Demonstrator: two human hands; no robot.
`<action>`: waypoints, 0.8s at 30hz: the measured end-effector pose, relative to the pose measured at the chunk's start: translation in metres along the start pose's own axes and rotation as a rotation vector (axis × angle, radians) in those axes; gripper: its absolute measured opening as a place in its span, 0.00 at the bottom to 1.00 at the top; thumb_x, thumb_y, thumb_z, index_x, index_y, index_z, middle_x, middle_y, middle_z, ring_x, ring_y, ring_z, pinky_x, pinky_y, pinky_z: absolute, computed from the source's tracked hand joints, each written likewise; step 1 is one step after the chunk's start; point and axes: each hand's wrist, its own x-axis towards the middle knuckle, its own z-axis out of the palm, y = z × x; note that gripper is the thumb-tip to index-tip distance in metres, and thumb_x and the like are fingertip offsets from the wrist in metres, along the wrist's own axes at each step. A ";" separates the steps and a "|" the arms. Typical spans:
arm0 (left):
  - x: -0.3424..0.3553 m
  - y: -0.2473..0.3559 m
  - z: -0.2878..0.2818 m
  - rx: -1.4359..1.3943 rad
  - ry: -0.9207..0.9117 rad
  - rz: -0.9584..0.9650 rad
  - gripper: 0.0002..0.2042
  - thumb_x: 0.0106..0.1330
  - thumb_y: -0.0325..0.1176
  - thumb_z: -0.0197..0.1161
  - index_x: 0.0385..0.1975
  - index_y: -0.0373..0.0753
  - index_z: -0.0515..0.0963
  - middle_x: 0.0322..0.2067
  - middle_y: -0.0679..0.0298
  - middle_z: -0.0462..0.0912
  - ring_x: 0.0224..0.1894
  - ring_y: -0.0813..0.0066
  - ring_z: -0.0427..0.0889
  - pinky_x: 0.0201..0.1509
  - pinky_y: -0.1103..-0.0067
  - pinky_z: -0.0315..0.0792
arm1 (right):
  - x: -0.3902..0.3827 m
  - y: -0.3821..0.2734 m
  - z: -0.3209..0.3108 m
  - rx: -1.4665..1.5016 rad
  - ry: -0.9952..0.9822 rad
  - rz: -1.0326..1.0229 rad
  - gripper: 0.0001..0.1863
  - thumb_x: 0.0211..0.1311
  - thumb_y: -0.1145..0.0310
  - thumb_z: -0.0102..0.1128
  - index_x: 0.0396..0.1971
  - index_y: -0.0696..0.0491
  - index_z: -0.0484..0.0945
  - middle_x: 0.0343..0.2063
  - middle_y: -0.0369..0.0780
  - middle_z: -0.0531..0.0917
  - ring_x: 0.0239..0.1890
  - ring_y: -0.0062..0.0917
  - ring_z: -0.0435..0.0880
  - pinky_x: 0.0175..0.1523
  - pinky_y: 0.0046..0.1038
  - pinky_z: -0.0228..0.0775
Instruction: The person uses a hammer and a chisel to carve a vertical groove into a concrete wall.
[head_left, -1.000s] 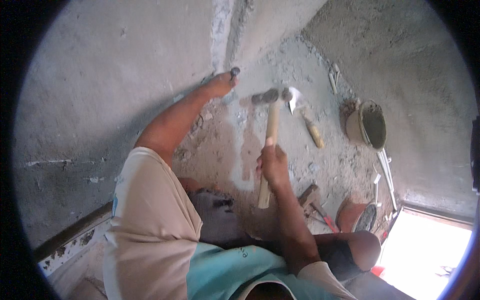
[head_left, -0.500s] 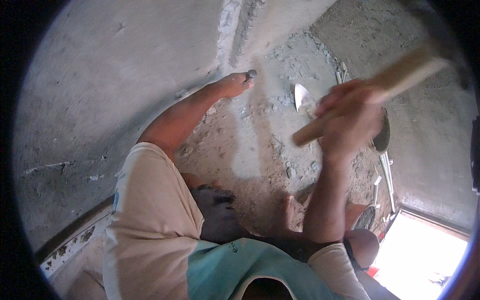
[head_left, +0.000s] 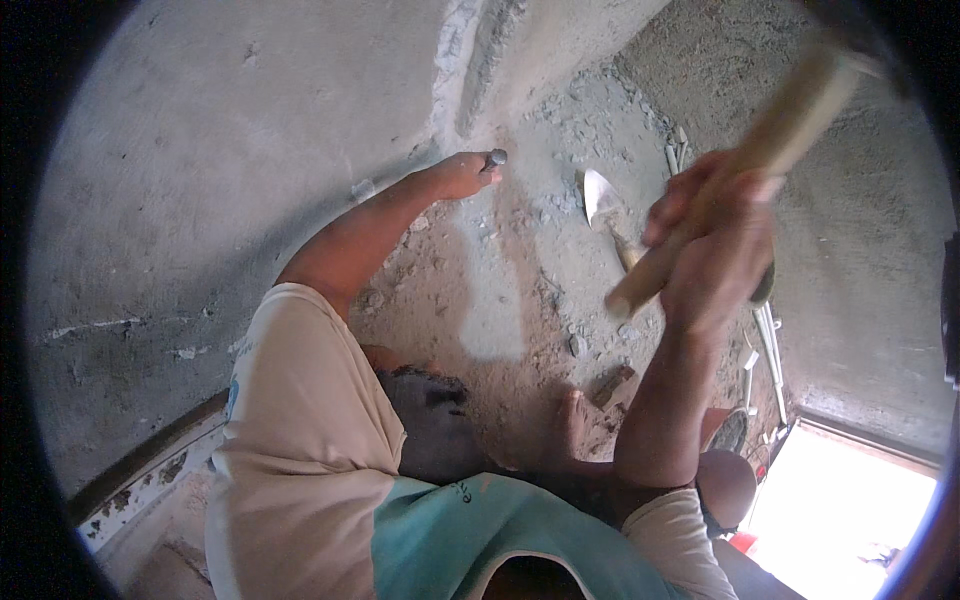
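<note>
My left hand [head_left: 462, 176] is closed around a chisel, low beside the left wall. Only the chisel's round metal end [head_left: 496, 158] shows above the fist; its other end is hidden. To the right, my right hand [head_left: 722, 255] grips the wooden handle of a hammer [head_left: 795, 112], held up and tilted. The hammer's dark head is blurred at the upper right rim. Between the two hands a pointed trowel [head_left: 600, 195] lies on the dusty ground, its handle partly covered by my right hand and the hammer handle.
A rough pale groove [head_left: 455, 75] runs up the left wall [head_left: 250, 130]. Rubble [head_left: 600, 110] covers the ground toward the far corner. White pipes [head_left: 772, 350] lie along the right wall, near a bucket-like container [head_left: 730, 430]. A bright opening [head_left: 840, 510] is at the lower right.
My right hand has moved a little right, and the hammer handle has swung to a steeper tilt. More of the trowel shows. My left hand and the chisel have shifted only slightly.
</note>
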 end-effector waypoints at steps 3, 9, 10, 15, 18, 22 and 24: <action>-0.002 0.004 0.001 -0.010 -0.005 0.030 0.18 0.62 0.45 0.53 0.38 0.34 0.72 0.35 0.50 0.79 0.38 0.59 0.78 0.44 0.68 0.69 | 0.008 0.011 0.006 0.010 0.054 -0.264 0.31 0.66 0.42 0.30 0.31 0.58 0.68 0.16 0.38 0.71 0.14 0.21 0.71 0.17 0.22 0.63; 0.001 0.000 0.015 0.008 0.024 0.093 0.18 0.62 0.45 0.53 0.41 0.35 0.72 0.39 0.48 0.78 0.43 0.55 0.76 0.47 0.67 0.67 | -0.108 0.149 0.030 -0.180 -0.265 0.568 0.21 0.67 0.50 0.42 0.26 0.54 0.65 0.14 0.34 0.68 0.13 0.19 0.68 0.17 0.23 0.61; 0.001 -0.007 0.022 -0.007 0.035 0.087 0.18 0.62 0.45 0.53 0.42 0.35 0.73 0.41 0.46 0.77 0.45 0.52 0.75 0.49 0.67 0.67 | -0.118 0.149 0.020 -0.116 -0.302 0.708 0.22 0.66 0.49 0.42 0.25 0.55 0.66 0.14 0.35 0.68 0.13 0.19 0.68 0.17 0.23 0.61; 0.014 -0.009 -0.001 0.060 0.041 0.086 0.19 0.61 0.47 0.54 0.32 0.33 0.72 0.29 0.49 0.78 0.34 0.58 0.78 0.40 0.67 0.69 | -0.075 0.109 -0.005 -0.113 -0.205 0.552 0.25 0.66 0.46 0.40 0.26 0.56 0.69 0.13 0.34 0.69 0.12 0.18 0.68 0.17 0.23 0.61; 0.006 -0.001 -0.001 0.057 -0.043 0.080 0.19 0.60 0.46 0.55 0.36 0.32 0.72 0.30 0.48 0.78 0.35 0.56 0.77 0.42 0.66 0.68 | -0.034 0.037 -0.012 -0.048 -0.071 0.283 0.29 0.66 0.43 0.32 0.31 0.56 0.68 0.14 0.35 0.70 0.12 0.18 0.68 0.17 0.22 0.62; 0.002 0.000 0.002 0.023 -0.034 0.072 0.19 0.60 0.44 0.55 0.40 0.34 0.71 0.34 0.47 0.78 0.38 0.55 0.77 0.44 0.66 0.68 | 0.005 0.018 0.002 0.114 0.129 -0.210 0.27 0.66 0.46 0.35 0.28 0.58 0.68 0.14 0.39 0.72 0.12 0.21 0.71 0.17 0.22 0.63; 0.005 0.004 0.000 0.041 -0.090 0.053 0.19 0.60 0.44 0.55 0.41 0.34 0.71 0.35 0.47 0.78 0.39 0.55 0.77 0.45 0.67 0.68 | -0.004 0.041 0.007 0.052 0.110 -0.331 0.26 0.67 0.50 0.36 0.21 0.56 0.68 0.14 0.38 0.72 0.13 0.22 0.71 0.18 0.23 0.62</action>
